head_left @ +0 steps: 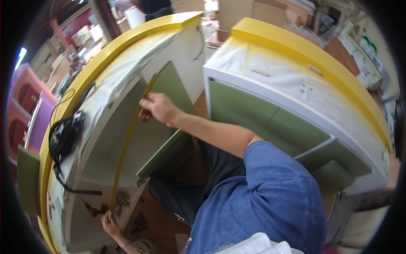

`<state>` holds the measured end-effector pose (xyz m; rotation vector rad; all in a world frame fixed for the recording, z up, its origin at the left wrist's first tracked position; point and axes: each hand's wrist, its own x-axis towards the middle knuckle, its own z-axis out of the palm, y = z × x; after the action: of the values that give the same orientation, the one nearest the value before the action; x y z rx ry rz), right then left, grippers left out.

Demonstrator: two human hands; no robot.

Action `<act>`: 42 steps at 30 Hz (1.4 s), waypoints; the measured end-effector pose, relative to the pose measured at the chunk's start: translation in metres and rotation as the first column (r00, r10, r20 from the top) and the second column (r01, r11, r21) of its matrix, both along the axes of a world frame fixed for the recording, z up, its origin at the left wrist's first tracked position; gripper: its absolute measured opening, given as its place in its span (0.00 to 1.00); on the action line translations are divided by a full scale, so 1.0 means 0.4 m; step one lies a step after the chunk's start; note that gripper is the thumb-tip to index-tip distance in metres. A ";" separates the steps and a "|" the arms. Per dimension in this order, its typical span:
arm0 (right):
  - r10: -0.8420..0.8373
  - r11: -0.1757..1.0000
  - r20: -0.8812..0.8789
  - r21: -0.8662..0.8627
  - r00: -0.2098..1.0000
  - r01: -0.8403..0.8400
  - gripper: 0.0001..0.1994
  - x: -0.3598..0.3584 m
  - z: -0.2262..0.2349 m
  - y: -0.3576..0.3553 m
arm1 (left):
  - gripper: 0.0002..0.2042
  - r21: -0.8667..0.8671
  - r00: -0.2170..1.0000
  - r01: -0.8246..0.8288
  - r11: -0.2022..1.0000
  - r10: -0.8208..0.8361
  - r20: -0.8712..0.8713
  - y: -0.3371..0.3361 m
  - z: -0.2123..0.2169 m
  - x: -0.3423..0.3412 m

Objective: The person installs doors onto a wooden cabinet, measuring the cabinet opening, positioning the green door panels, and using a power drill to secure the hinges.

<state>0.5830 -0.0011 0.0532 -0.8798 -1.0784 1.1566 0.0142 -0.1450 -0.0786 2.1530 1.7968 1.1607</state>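
Observation:
A long, narrow yellow measuring tape is stretched across the open front of a white curved cabinet. My right hand is closed on its upper part, close to a green door panel. Lower down, my left hand pinches the tape near the cabinet's bottom. A second green door panel stands swung out between the cabinet and my legs, with a metal hinge at its corner. Beside my left hand, a red and black tool lies inside the cabinet, its kind unclear.
A yellow rim edges the cabinet's sheeted top, where a black cord bundle lies. To the right stands another white cabinet with green panels and a yellow edge. Small items lie on the brown floor. Cardboard boxes stand behind.

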 end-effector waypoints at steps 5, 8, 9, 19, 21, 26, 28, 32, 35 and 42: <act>-0.046 0.989 -0.192 0.131 0.980 0.072 0.09 -0.046 0.031 -0.227 | 0.14 -0.150 0.991 -0.123 0.981 0.128 0.027 -0.118 0.043 0.078; -0.167 0.919 -0.225 0.316 0.960 0.234 0.09 0.045 0.061 -0.365 | 0.14 -0.163 1.000 0.010 0.987 -0.006 0.030 -0.060 0.086 0.150; -0.185 0.883 -0.197 0.396 0.963 0.251 0.09 0.077 0.064 -0.407 | 0.14 -0.159 0.997 0.070 0.985 -0.066 0.028 -0.044 0.102 0.178; -0.682 0.540 -0.220 0.490 0.697 0.684 0.10 0.251 0.043 -0.846 | 0.10 -0.116 0.770 0.632 0.766 -0.637 -0.013 0.043 0.323 0.620; -0.790 0.425 -0.249 0.437 0.561 0.793 0.12 0.283 -0.008 -0.948 | 0.09 -0.154 0.716 0.691 0.707 -0.698 0.009 0.017 0.350 0.805; -0.959 -0.035 -0.282 0.035 -0.024 0.999 0.14 0.408 -0.161 -1.229 | 0.07 -0.267 0.421 0.883 0.385 -0.902 0.092 -0.140 0.354 1.189; -0.910 -0.223 -0.336 -0.104 -0.245 0.969 0.09 0.472 -0.214 -1.341 | 0.07 -0.310 0.325 0.914 0.263 -0.930 0.172 -0.222 0.320 1.332; -0.711 -0.512 -0.395 -0.277 -0.582 0.813 0.08 0.620 -0.340 -1.585 | 0.05 -0.175 0.020 0.984 0.041 -0.993 -0.119 -0.377 0.238 1.607; -0.674 -0.598 -0.314 -0.298 -0.668 0.744 0.10 0.692 -0.386 -1.725 | 0.06 -0.093 -0.071 0.994 -0.059 -0.989 -0.129 -0.478 0.185 1.743; -0.711 -0.633 -0.106 -0.332 -0.695 0.699 0.14 0.737 -0.422 -1.824 | 0.08 -0.171 -0.087 0.984 -0.059 -0.983 -0.164 -0.545 0.120 1.884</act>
<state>0.8778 -0.7309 -0.1158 -1.0727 0.6074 -0.6215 0.7677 -0.3628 -0.0305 2.6091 -0.3017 0.3719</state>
